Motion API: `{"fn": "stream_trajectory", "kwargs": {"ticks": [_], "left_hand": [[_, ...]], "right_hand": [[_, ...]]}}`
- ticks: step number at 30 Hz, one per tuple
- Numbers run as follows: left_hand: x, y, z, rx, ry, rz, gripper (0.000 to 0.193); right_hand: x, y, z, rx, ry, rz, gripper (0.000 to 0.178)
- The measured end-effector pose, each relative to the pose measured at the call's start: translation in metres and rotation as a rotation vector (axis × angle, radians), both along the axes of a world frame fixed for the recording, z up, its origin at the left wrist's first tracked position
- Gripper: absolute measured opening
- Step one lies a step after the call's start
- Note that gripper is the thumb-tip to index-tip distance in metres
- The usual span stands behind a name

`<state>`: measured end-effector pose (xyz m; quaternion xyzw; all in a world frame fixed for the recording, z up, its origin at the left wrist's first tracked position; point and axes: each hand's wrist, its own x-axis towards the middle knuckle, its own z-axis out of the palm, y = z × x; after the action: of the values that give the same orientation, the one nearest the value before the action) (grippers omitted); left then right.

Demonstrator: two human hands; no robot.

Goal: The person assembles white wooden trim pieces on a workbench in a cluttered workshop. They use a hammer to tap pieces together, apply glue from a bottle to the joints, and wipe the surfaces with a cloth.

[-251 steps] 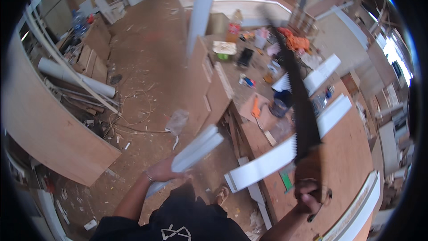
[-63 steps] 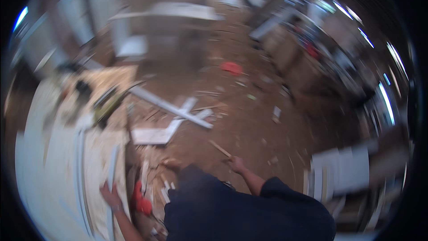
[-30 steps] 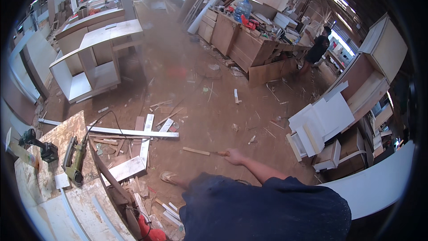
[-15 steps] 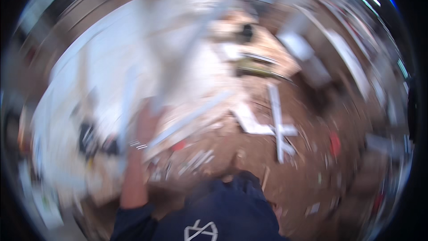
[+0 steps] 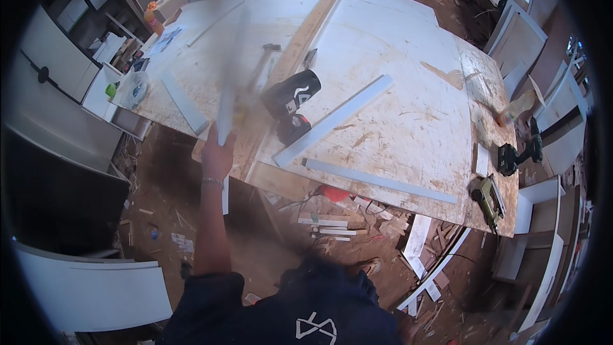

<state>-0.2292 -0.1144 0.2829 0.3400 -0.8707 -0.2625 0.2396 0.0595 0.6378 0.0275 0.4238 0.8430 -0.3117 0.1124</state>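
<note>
My left hand [image 5: 218,153] is closed round the near end of a long pale strip [image 5: 230,89], which stands up and away over the worktable's near edge, its far part blurred. To the right of the hand lies a black object [image 5: 290,96] with a white mark, its kind unclear. Beyond the strip, a hammer [image 5: 267,61] rests on the white worktable [image 5: 396,45]. A pale board strip [image 5: 338,118] lies slantwise beside the black object, and a thinner strip [image 5: 383,181] follows the table's near edge. My right hand is out of view.
At the table's right end are a cordless drill [image 5: 523,150] and an olive-green nail gun [image 5: 487,201]. A clear plastic bag [image 5: 132,88] and an orange bottle [image 5: 153,18] stand at the left. Wood offcuts [image 5: 329,222] litter the floor. Cabinet panels [image 5: 89,291] stand at the left.
The view has swung to the right and become sharper, so the drill and nail gun show farther right. The strip remains in my left hand.
</note>
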Motion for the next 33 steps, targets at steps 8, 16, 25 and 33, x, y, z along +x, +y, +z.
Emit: {"fn": "stream_trajectory", "kwargs": {"ticks": [8, 16, 25, 33], "left_hand": [[-0.1, -0.064, -0.14, -0.066, -0.407, -0.138, 0.07], [-0.077, -0.017, -0.168, -0.276, 0.114, -0.122, 0.029], [-0.221, 0.147, -0.215, -0.547, -0.151, -0.64, 0.062], [-0.291, 0.18, -0.151, -0.222, -0.205, -0.828, 0.061]], "right_hand": [[0.048, 0.039, -0.03, -0.09, 0.042, -0.096, 0.048], [0.088, -0.035, -0.014, 0.134, -0.014, -0.3, 0.041], [0.107, -0.062, 0.023, -0.008, 0.107, -0.456, 0.042], [0.093, -0.088, 0.059, 0.189, 0.009, -0.63, 0.032]]}}
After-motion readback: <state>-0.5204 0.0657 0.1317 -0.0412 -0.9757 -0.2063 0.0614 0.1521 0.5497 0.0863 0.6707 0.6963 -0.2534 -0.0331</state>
